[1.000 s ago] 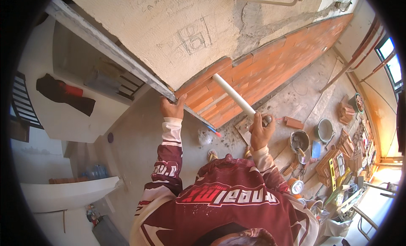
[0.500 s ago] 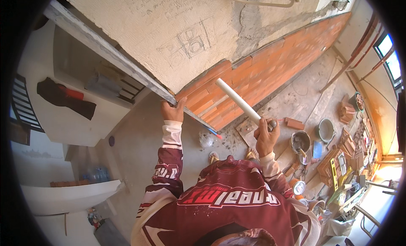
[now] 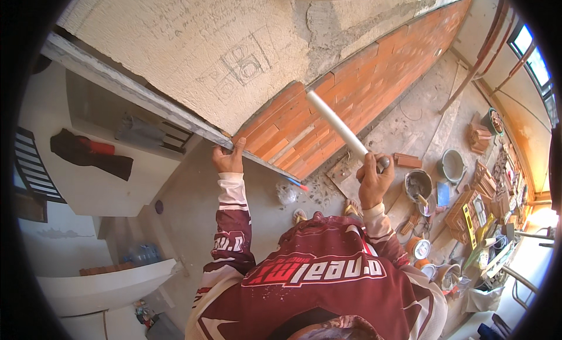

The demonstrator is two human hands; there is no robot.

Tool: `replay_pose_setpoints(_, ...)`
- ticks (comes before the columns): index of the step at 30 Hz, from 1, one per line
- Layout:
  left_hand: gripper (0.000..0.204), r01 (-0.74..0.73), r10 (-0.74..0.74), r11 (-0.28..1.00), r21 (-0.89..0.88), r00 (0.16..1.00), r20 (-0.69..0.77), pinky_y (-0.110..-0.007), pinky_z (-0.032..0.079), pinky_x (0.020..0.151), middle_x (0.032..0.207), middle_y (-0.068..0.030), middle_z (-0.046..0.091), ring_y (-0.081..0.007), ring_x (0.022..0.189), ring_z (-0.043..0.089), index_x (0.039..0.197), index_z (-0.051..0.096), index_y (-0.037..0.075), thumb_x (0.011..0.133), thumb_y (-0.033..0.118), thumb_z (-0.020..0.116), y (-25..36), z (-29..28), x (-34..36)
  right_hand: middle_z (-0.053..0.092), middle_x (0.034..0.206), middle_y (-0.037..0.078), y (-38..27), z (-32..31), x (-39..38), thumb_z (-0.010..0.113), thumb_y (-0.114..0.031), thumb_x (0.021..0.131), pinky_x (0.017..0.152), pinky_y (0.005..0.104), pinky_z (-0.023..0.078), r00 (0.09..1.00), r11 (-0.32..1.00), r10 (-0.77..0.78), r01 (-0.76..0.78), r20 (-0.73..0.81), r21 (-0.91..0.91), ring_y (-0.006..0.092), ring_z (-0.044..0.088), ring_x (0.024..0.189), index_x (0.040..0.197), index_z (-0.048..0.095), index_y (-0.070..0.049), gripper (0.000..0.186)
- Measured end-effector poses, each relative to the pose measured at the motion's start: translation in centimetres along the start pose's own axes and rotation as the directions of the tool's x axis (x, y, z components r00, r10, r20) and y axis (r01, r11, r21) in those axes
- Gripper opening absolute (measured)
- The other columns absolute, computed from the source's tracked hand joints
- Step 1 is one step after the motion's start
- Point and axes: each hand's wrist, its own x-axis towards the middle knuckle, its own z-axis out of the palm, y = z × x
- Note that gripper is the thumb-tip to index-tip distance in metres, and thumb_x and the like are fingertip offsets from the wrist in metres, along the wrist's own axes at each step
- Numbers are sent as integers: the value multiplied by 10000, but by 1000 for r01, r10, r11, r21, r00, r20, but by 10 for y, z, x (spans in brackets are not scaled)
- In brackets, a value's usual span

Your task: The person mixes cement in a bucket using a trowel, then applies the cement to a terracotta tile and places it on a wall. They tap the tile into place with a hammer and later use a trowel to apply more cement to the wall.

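Note:
My right hand (image 3: pixel 373 185) is closed round the lower end of a white tube (image 3: pixel 336 123). The tube slants up to the left, in front of the orange-brick-faced part of the wall (image 3: pixel 374 76). A rounded grey piece shows beside my right thumb; what it is I cannot make out. With my left hand (image 3: pixel 228 160) I grip the wall's edge strip (image 3: pixel 146 97), thumb on the brick side and fingers curled round behind. Rough cream plaster (image 3: pixel 175 47) with pencil marks covers the wall beyond the bricks.
Mortar buckets (image 3: pixel 417 185), another grey bucket (image 3: pixel 452 165) and a loose brick (image 3: pixel 408 160) stand on the floor at right. Farther right lie brick stacks (image 3: pixel 462 214) and a yellow spirit level (image 3: pixel 469 226). A clear plastic bag (image 3: pixel 286 193) lies by the wall's foot.
My view has shifted a little, so the wall appears farther left and higher. My left hand remains on the edge, and the tube's upper end sits lower against the bricks.

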Motion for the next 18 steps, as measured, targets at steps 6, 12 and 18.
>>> replay_pose_setpoints(6,508,44,-44,999,5,999,8,-306,492,810,1004,-103,652,-167,916,593,1080,606,-64,764,242,861,6,1,-1,634,967,120,-16,17,18,620,-31,934,493,197,416,986,986,-163,164,21,-10,56,523,579,993,501,-25,133)
replay_pose_setpoints(12,443,-14,9,983,-184,1000,-28,-303,474,765,955,-86,651,-155,857,576,987,631,-55,774,268,847,9,6,-3,646,895,59,-5,25,30,655,-72,916,559,237,445,981,947,-152,179,122,-267,78,521,632,984,540,-13,145)
replay_pose_setpoints(18,457,82,-83,995,-59,996,-12,-308,487,837,1039,-90,638,-166,953,583,1089,583,-61,780,155,842,-3,5,-2,679,908,71,-4,19,35,654,-93,918,626,255,463,968,896,-155,223,200,-384,99,543,690,950,544,-20,136)
